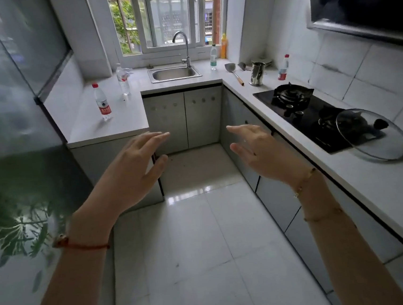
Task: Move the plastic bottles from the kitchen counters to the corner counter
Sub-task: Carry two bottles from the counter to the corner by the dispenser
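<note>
A clear bottle with a red cap and red label stands on the left counter. Behind it stands a second clear bottle with a white cap. A green-labelled bottle stands right of the sink, beside an orange bottle on the window ledge. Another red-capped bottle stands against the tiles on the right counter. My left hand and my right hand hover over the floor in the aisle, fingers spread, both empty and well short of every bottle.
A steel sink with a tap sits under the window. On the right counter lie a spatula, a steel cup, a black gas hob and a glass lid. A frosted glass door fills the left.
</note>
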The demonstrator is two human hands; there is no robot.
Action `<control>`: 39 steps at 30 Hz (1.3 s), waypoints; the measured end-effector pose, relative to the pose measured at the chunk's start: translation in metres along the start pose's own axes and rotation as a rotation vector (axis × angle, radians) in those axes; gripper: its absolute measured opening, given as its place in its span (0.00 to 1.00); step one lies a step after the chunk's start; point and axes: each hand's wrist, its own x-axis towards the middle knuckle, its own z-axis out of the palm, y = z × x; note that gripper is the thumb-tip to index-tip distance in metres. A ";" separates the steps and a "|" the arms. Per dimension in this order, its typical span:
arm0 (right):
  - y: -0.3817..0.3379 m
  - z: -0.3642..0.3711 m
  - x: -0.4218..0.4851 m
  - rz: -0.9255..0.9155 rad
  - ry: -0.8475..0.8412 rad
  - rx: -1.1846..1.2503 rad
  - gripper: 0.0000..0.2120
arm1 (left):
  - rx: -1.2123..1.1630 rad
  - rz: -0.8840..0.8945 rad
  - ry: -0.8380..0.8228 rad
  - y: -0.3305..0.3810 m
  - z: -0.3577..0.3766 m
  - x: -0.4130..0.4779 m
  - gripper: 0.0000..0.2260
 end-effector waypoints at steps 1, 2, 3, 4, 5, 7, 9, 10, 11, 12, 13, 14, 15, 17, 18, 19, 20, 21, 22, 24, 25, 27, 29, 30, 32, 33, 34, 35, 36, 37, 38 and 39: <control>0.004 0.003 0.003 0.013 -0.010 0.005 0.22 | -0.007 0.000 -0.008 -0.003 0.005 0.004 0.22; 0.009 0.006 0.006 0.025 -0.016 0.009 0.23 | -0.015 -0.003 -0.016 -0.006 0.010 0.008 0.22; 0.014 0.010 0.010 0.037 -0.022 0.013 0.23 | -0.025 -0.011 -0.026 -0.009 0.016 0.012 0.22; 0.020 0.013 0.014 0.045 -0.027 0.013 0.22 | -0.036 -0.023 -0.037 -0.011 0.021 0.016 0.22; 0.026 0.017 0.019 0.051 -0.033 0.011 0.22 | -0.048 -0.037 -0.045 -0.014 0.027 0.020 0.22; 0.039 0.023 0.029 0.063 -0.047 0.012 0.22 | -0.062 -0.062 -0.063 -0.020 0.039 0.029 0.22; 0.054 0.030 0.042 0.074 -0.056 0.024 0.22 | -0.059 -0.085 -0.085 -0.026 0.051 0.040 0.22; 0.062 0.033 0.049 0.076 -0.060 0.030 0.22 | -0.058 -0.098 -0.091 -0.030 0.057 0.047 0.22; 0.070 0.037 0.056 0.076 -0.067 0.035 0.22 | -0.056 -0.113 -0.096 -0.033 0.062 0.054 0.22; 0.078 0.040 0.064 0.076 -0.075 0.040 0.22 | -0.054 -0.125 -0.098 -0.035 0.068 0.062 0.22; 0.086 0.043 0.073 0.075 -0.083 0.047 0.22 | -0.052 -0.136 -0.100 -0.038 0.073 0.071 0.22; 0.095 0.046 0.081 0.072 -0.091 0.055 0.22 | -0.052 -0.146 -0.100 -0.041 0.078 0.082 0.22; 0.103 0.047 0.090 0.070 -0.098 0.062 0.22 | -0.051 -0.155 -0.098 -0.044 0.082 0.093 0.22; 0.121 0.048 0.110 0.072 -0.108 0.070 0.22 | -0.049 -0.169 -0.097 -0.050 0.091 0.118 0.22; 0.130 0.047 0.120 0.072 -0.114 0.073 0.22 | -0.049 -0.177 -0.100 -0.051 0.095 0.131 0.22; 0.138 0.046 0.131 0.070 -0.121 0.077 0.22 | -0.048 -0.185 -0.104 -0.053 0.100 0.144 0.22; 0.147 0.044 0.142 0.069 -0.129 0.082 0.22 | -0.045 -0.190 -0.105 -0.054 0.104 0.157 0.22; 0.157 0.042 0.153 0.068 -0.134 0.089 0.22 | -0.042 -0.195 -0.106 -0.055 0.110 0.171 0.22; 0.166 0.040 0.165 0.067 -0.136 0.092 0.22 | -0.043 -0.200 -0.106 -0.056 0.115 0.184 0.22; 0.183 0.037 0.187 0.059 -0.134 0.088 0.21 | -0.053 -0.212 -0.103 -0.057 0.125 0.209 0.21; 0.192 0.036 0.199 0.055 -0.132 0.086 0.21 | -0.059 -0.221 -0.097 -0.058 0.129 0.219 0.21; 0.205 0.035 0.220 0.043 -0.134 0.086 0.21 | -0.069 -0.244 -0.086 -0.062 0.136 0.236 0.21; 0.218 0.037 0.242 0.017 -0.151 0.089 0.21 | -0.081 -0.282 -0.073 -0.067 0.140 0.251 0.21; 0.222 0.039 0.251 0.006 -0.160 0.090 0.21 | -0.084 -0.296 -0.065 -0.070 0.141 0.257 0.21; 0.232 0.044 0.275 -0.015 -0.187 0.092 0.21 | -0.082 -0.324 -0.052 -0.079 0.144 0.271 0.21; 0.235 0.046 0.287 -0.024 -0.197 0.095 0.21 | -0.077 -0.335 -0.049 -0.083 0.145 0.278 0.21; 0.238 0.049 0.299 -0.033 -0.206 0.097 0.21 | -0.073 -0.344 -0.046 -0.088 0.147 0.284 0.21; 0.241 0.053 0.310 -0.042 -0.212 0.101 0.20 | -0.071 -0.354 -0.044 -0.094 0.149 0.290 0.21; 0.244 0.057 0.320 -0.050 -0.217 0.106 0.20 | -0.071 -0.362 -0.042 -0.100 0.151 0.296 0.21; 0.246 0.061 0.330 -0.057 -0.220 0.108 0.20 | -0.073 -0.369 -0.043 -0.106 0.154 0.302 0.21; 0.248 0.066 0.340 -0.061 -0.225 0.106 0.20 | -0.073 -0.374 -0.045 -0.112 0.158 0.308 0.21; 0.251 0.071 0.349 -0.065 -0.232 0.105 0.20 | -0.072 -0.379 -0.047 -0.119 0.162 0.314 0.21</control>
